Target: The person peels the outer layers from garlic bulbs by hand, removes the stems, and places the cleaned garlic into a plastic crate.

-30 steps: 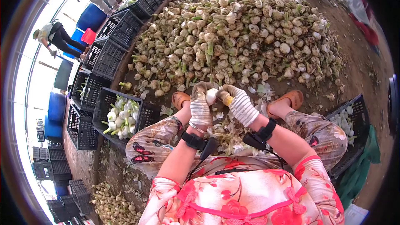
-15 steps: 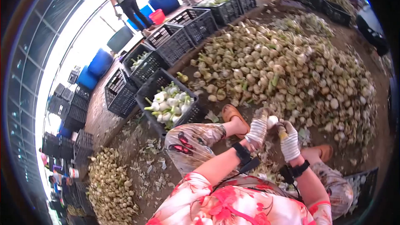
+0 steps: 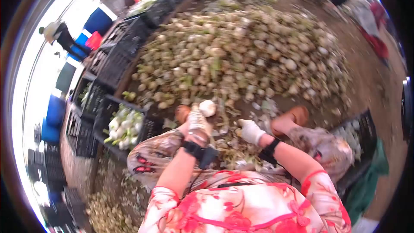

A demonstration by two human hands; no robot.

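Dirt floor [image 3: 375, 84], bulb heap [image 3: 241, 47], black crates [image 3: 113, 65], scattered peelings [image 3: 268, 103]

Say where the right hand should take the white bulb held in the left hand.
Probably across the round white body of the bulb, coming from above and the right. The left hand holds it from below, so only its top and right side are bare. The right hand is apart on that side. Blur hides the stem end.

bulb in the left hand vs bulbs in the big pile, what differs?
Colour: the bulb in the left hand is clean white; the pile bulbs look tan and soiled, some with green stems. Pose: the bulb is held up alone; the pile bulbs lie heaped on the dirt floor. Shared: round, of like size.
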